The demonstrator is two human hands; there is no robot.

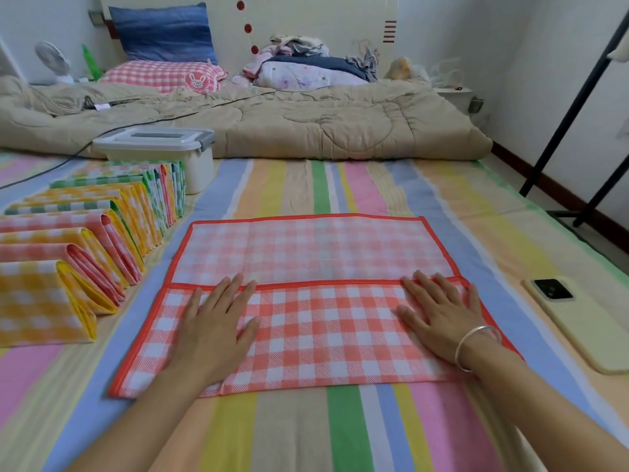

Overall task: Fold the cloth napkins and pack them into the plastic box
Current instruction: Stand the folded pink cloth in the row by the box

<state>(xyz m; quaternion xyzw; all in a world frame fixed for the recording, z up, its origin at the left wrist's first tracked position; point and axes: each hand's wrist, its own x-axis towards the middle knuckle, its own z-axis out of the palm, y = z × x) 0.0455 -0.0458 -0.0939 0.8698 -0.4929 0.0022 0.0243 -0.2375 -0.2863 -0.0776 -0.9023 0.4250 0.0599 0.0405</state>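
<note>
On the striped pastel sheet [340,185], the red-and-white checked cloth napkin [306,253] lies part-folded. Uneven pressure could skew its near flap or let it spring back. The lidded white plastic box [160,148] stands well apart. The left hand [218,321] and right hand [439,318] press flat on that flap, fingers straight, gripping nothing.

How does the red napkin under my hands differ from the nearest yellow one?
The red napkin lies spread wide, near flap folded over; the yellow napkin is folded small. The left hand and right hand rest flat on the red napkin, neither on the yellow napkin. Both are checked.
</note>
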